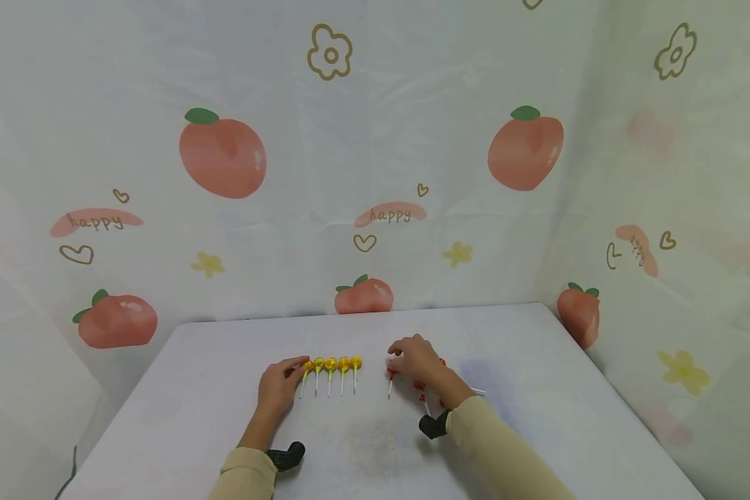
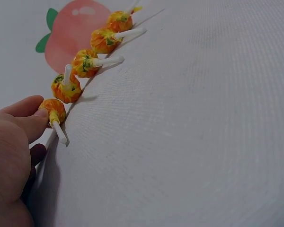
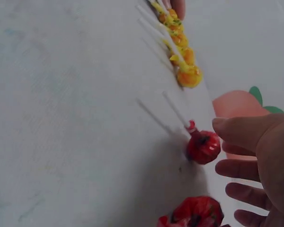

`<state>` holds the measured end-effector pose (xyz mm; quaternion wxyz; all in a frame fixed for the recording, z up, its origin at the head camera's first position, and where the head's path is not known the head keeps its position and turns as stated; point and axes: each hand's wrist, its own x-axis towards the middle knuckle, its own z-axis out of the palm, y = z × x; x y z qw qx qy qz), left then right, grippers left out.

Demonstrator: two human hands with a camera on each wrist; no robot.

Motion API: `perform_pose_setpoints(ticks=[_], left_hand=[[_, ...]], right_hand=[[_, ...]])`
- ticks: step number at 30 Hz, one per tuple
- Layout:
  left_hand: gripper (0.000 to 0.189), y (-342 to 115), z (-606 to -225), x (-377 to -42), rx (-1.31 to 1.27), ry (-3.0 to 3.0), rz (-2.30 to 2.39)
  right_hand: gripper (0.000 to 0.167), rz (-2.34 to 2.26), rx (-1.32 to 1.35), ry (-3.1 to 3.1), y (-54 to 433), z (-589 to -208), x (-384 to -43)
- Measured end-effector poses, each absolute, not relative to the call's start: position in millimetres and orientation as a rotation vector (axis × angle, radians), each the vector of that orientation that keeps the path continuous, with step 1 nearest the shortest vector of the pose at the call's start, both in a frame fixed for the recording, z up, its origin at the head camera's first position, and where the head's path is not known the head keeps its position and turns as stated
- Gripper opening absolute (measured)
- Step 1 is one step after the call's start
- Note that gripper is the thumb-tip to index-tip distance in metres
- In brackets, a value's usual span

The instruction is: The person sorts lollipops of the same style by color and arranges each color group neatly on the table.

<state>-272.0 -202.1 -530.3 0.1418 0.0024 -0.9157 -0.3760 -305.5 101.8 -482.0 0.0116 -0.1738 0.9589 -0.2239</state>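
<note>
Several lollipops in yellow-orange wrappers lie side by side on the white table, their white sticks toward me. At the left end of that row, my left hand point(image 1: 277, 389) pinches the outermost yellow lollipop point(image 2: 53, 111) by its candy head, between thumb and forefinger. To the right of the row lies a red lollipop point(image 3: 203, 147), its stick also pointing toward me. My right hand point(image 1: 417, 357) is over it with the fingers spread apart, and the thumb tip is right at the wrapper's edge. Another red lollipop point(image 3: 196, 213) lies close by, partly under the right forearm in the head view.
More red lollipops are partly hidden behind the right forearm; one white stick point(image 1: 478, 391) pokes out to its right. A white cloth point(image 1: 375, 257) printed with peaches and flowers hangs behind the table point(image 1: 225, 347). Black wrist mounts point(image 1: 287, 456) sit at both sleeves.
</note>
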Motion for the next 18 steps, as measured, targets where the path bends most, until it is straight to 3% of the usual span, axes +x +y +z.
perform_pose_setpoints(ticks=[18], left_hand=[[0.025,-202,-528,-271,0.022,-2.647,-1.104]], right_hand=[[0.026,-0.749,-0.601,2.962,102,-497,-303]])
